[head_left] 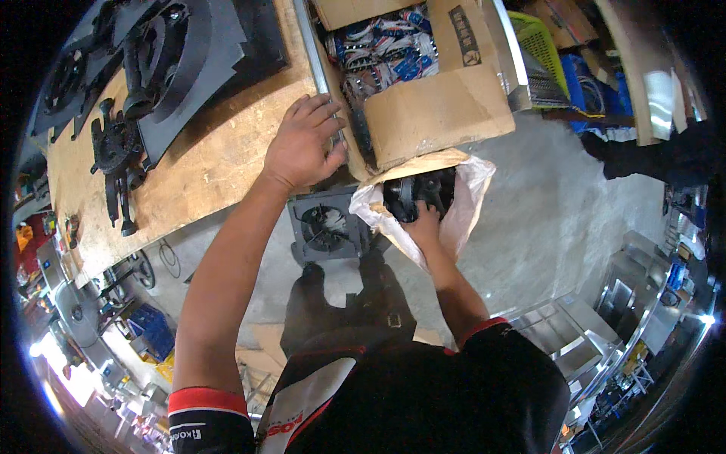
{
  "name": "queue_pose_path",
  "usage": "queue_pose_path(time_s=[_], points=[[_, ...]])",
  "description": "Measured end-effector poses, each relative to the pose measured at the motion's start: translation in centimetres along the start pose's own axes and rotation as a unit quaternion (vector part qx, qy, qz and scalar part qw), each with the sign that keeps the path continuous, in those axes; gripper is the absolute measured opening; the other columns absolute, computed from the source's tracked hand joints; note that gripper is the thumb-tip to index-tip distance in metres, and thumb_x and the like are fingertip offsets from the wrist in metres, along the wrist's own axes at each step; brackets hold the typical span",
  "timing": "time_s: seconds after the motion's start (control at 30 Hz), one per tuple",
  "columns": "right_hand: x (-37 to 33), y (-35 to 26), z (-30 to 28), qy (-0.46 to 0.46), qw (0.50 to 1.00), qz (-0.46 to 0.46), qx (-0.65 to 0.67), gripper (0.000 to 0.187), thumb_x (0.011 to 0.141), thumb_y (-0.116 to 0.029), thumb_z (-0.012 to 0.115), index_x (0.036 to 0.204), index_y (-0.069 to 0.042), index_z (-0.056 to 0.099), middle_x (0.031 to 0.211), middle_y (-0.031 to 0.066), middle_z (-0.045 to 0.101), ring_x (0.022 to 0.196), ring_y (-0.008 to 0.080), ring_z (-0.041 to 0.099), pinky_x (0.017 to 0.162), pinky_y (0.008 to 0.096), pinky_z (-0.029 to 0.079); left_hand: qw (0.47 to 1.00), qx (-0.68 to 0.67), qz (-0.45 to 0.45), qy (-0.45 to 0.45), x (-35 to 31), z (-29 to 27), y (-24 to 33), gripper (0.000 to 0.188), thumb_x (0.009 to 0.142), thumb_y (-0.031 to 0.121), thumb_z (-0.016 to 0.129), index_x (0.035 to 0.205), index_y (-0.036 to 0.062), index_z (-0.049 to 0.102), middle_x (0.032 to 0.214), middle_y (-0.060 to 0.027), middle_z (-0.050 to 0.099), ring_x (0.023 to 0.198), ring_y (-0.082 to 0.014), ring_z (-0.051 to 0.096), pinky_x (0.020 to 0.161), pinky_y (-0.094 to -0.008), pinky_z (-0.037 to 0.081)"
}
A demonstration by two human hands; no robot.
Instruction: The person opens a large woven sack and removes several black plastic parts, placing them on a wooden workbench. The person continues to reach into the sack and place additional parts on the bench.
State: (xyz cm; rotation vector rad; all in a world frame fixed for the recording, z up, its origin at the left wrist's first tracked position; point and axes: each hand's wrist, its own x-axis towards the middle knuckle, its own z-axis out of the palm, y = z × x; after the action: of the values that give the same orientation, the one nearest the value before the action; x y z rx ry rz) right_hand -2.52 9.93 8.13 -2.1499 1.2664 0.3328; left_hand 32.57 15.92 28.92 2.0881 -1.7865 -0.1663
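My left hand lies at the right edge of the wooden table, fingers stretched out and touching the metal rail there. It holds nothing. To its right, my right hand reaches into an open sack with a pale lining and a tan outside. Black parts fill the sack's mouth. My right fingers are bent against one of them, with their tips partly hidden among the parts. Just beyond the sack, a cardboard box stands with its flaps open, holding many small white, blue and red pieces.
Black castings and dark flat plates lie on the table's left side. Below the table edge, a dark square frame with a round opening stands at my feet. A yellow-green basket and blue bins are at the far right.
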Motion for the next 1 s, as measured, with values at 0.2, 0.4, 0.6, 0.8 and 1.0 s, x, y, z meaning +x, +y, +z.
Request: queue_pose_path(time_s=[0.2,0.4,0.6,0.8,1.0], points=[[1.7,1.3,-1.1,-0.008,0.999,0.014,-0.029,0.082,0.063,-0.035,0.085,0.131,-0.002,0.053,0.12,0.0319,0.056,0.113,0.0488,0.055,0.1,0.0509,0.046,1.0,0.007,0.001,0.001,0.2,-0.2,-0.1,0.036,0.082,0.03,0.063,0.105,0.0041,0.071,0.129,-0.0148,0.061,0.131,-0.0333,0.047,0.115,-0.0485,0.03],[5.0,3.5,1.6,0.001,0.982,0.127,0.141,0.084,0.062,-0.03,0.085,0.131,0.005,0.054,0.125,0.0267,0.064,0.118,0.0399,0.061,0.102,0.0405,0.047,1.0,0.008,0.027,0.012,0.2,0.4,-0.4,0.037,0.081,0.028,0.064,0.109,0.0052,0.068,0.131,-0.0155,0.06,0.13,-0.0352,0.047,0.114,-0.0487,0.033],[3.5,-0.9,-4.0,0.08,0.83,0.222,0.505,0.077,0.063,-0.024,0.081,0.129,0.006,0.054,0.122,0.0195,0.064,0.108,0.0326,0.063,0.097,0.0365,0.048,1.0,0.03,0.007,0.0,-0.7,0.0,-0.5,0.042,0.084,0.033,0.059,0.112,0.0036,0.068,0.13,-0.0148,0.061,0.133,-0.0329,0.046,0.116,-0.0466,0.03],[-2.5,-1.4,-8.3,0.215,0.867,0.103,0.437,0.079,0.067,-0.005,0.078,0.138,0.003,0.044,0.124,0.0142,0.059,0.109,0.0275,0.058,0.093,0.0388,0.051,0.999,-0.004,0.021,0.042,0.1,1.7,-0.4,0.039,0.078,0.029,0.061,0.104,0.0022,0.07,0.12,-0.018,0.063,0.123,-0.0335,0.052,0.111,-0.0471,0.034],[-12.7,-13.3,-17.6,0.164,0.898,0.022,0.407,0.074,0.069,0.001,0.078,0.136,0.002,0.046,0.126,0.0124,0.059,0.115,0.026,0.055,0.1,0.0377,0.045,0.968,-0.047,-0.018,0.247,-2.5,1.0,-2.1,0.039,0.077,0.031,0.064,0.103,0.0014,0.065,0.108,-0.0203,0.062,0.106,-0.0387,0.058,0.096,-0.0481,0.047]])
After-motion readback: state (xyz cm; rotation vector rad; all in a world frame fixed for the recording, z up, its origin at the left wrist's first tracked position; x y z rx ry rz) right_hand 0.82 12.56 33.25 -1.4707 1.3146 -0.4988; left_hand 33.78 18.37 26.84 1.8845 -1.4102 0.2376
